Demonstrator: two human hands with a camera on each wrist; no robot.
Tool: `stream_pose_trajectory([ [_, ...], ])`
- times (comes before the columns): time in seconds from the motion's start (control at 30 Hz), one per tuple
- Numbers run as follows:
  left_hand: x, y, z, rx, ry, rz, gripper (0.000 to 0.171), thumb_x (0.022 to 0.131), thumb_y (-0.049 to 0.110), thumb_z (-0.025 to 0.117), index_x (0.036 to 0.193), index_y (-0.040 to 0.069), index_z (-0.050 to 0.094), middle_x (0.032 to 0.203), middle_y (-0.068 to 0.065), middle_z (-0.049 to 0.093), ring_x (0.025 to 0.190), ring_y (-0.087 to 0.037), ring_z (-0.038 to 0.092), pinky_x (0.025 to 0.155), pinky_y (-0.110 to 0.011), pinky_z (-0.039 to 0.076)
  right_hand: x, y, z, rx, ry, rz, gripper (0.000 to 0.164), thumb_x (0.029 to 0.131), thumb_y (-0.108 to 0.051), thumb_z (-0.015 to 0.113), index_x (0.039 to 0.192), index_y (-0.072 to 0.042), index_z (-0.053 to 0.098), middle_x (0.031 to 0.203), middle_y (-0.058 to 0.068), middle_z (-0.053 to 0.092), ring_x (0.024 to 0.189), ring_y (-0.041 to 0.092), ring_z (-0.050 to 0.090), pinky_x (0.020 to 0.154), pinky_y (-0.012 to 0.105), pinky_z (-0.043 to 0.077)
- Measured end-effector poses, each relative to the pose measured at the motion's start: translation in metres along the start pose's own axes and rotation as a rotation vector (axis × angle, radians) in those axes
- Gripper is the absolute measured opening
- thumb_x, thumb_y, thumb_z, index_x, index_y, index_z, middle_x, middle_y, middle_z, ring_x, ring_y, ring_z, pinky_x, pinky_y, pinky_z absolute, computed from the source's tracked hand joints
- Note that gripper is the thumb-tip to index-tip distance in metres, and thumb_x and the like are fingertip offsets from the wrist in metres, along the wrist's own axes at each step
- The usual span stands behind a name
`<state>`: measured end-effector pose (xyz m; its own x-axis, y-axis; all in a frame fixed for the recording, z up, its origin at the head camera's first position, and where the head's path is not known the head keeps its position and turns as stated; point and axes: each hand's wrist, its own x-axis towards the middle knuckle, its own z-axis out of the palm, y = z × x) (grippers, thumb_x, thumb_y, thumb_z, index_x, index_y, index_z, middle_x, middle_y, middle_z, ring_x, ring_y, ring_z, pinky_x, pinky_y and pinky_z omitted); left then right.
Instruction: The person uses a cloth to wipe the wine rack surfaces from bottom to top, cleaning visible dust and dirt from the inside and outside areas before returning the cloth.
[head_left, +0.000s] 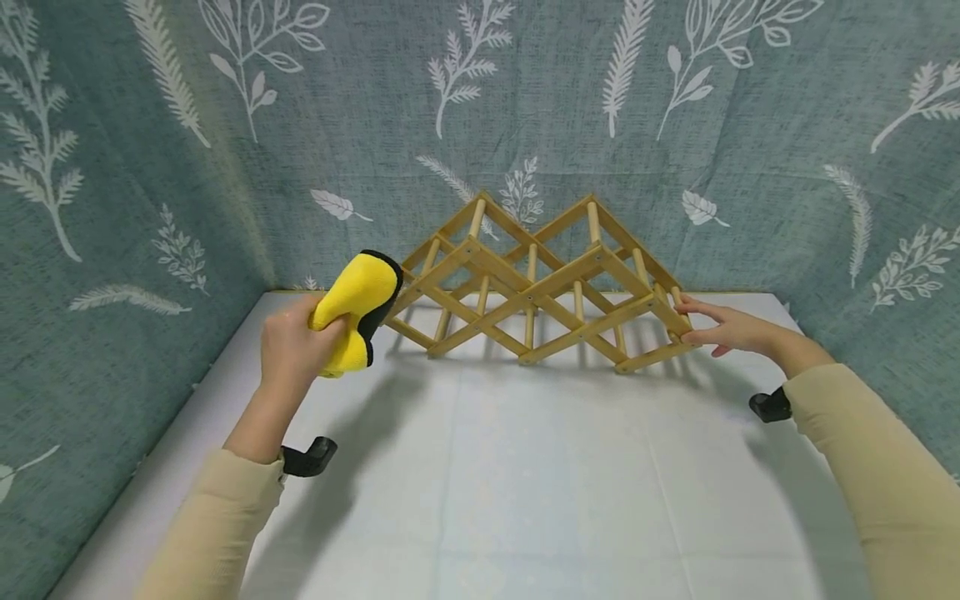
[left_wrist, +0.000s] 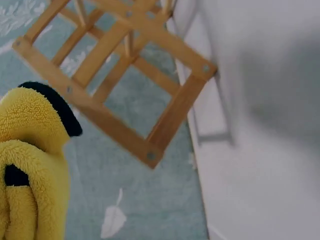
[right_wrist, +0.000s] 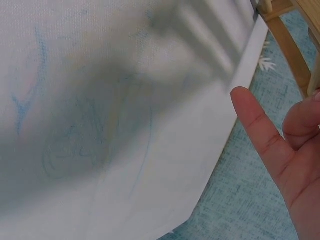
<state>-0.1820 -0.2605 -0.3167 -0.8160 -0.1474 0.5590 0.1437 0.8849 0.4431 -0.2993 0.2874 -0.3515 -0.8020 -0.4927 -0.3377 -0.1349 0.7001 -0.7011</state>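
A folded yellow cloth [head_left: 358,292] with black edging is gripped in my left hand [head_left: 291,346], raised at the left end of a wooden lattice rack [head_left: 529,293]. In the left wrist view the cloth [left_wrist: 35,150] appears beside the rack's end slats [left_wrist: 95,107]; the left hand itself is hidden there. My right hand [head_left: 723,329] holds the rack's right end with fingers and thumb. Part of that hand [right_wrist: 295,155] shows in the right wrist view, one finger stretched away from the wood. The rack is unfolded in a zigzag of crossed slats joined by round dowels.
A white table [head_left: 555,475] with faint coloured marks lies under the rack and arms. Green-blue fabric [head_left: 375,133] with white leaf prints hangs behind and at both sides. Black wrist mounts [head_left: 309,457] stick out from both sleeves.
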Motion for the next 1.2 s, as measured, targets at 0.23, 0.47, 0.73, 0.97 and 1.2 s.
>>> stream_pose_trajectory([
  [0.23, -0.008, 0.013, 0.033, -0.032, -0.226, 0.22, 0.03, 0.078, 0.016, 0.07, 0.104, 0.002, 0.066, 0.095, -0.016, 0.067, 0.077, -0.029, 0.06, 0.067, -0.044, 0.047, 0.001, 0.003, -0.001, 0.003, -0.001, -0.002, 0.071, 0.092, -0.027, 0.052, 0.145, -0.001, 0.012, 0.149, 0.024, -0.011, 0.124, 0.05, 0.031, 0.081, 0.048, 0.048],
  [0.47, -0.002, 0.02, 0.075, 0.002, -0.414, 0.164, 0.026, 0.082, 0.021, 0.066, 0.104, 0.006, 0.065, 0.089, -0.01, 0.066, 0.072, -0.023, 0.057, 0.064, -0.039, 0.046, 0.002, -0.001, 0.0, -0.002, -0.008, 0.003, 0.072, 0.092, -0.028, 0.052, 0.145, -0.002, 0.012, 0.149, 0.024, -0.011, 0.124, 0.049, 0.032, 0.082, 0.048, 0.047],
  [0.73, 0.013, 0.022, 0.077, 0.075, -0.397, 0.077, 0.025, 0.083, 0.024, 0.063, 0.102, 0.007, 0.065, 0.085, -0.011, 0.065, 0.07, -0.025, 0.057, 0.061, -0.04, 0.045, 0.001, 0.002, 0.0, -0.005, 0.002, 0.003, 0.072, 0.092, -0.028, 0.052, 0.145, -0.002, 0.012, 0.149, 0.024, -0.011, 0.123, 0.05, 0.032, 0.081, 0.048, 0.048],
  [0.97, 0.019, 0.021, 0.057, 0.12, -0.262, 0.068, 0.031, 0.084, 0.022, 0.062, 0.11, 0.006, 0.063, 0.097, -0.018, 0.065, 0.078, -0.031, 0.06, 0.061, -0.044, 0.046, 0.0, 0.001, 0.0, -0.002, -0.004, 0.009, 0.073, 0.092, -0.03, 0.052, 0.145, -0.002, 0.012, 0.149, 0.023, -0.012, 0.125, 0.05, 0.029, 0.082, 0.049, 0.047],
  [1.2, 0.015, 0.012, 0.04, 0.113, -0.19, 0.061, 0.032, 0.084, 0.02, 0.061, 0.112, 0.005, 0.063, 0.1, -0.018, 0.065, 0.082, -0.032, 0.059, 0.065, -0.047, 0.046, 0.001, 0.001, 0.0, 0.011, -0.009, 0.013, 0.073, 0.092, -0.029, 0.053, 0.145, -0.002, 0.012, 0.149, 0.023, -0.012, 0.125, 0.051, 0.029, 0.082, 0.05, 0.047],
])
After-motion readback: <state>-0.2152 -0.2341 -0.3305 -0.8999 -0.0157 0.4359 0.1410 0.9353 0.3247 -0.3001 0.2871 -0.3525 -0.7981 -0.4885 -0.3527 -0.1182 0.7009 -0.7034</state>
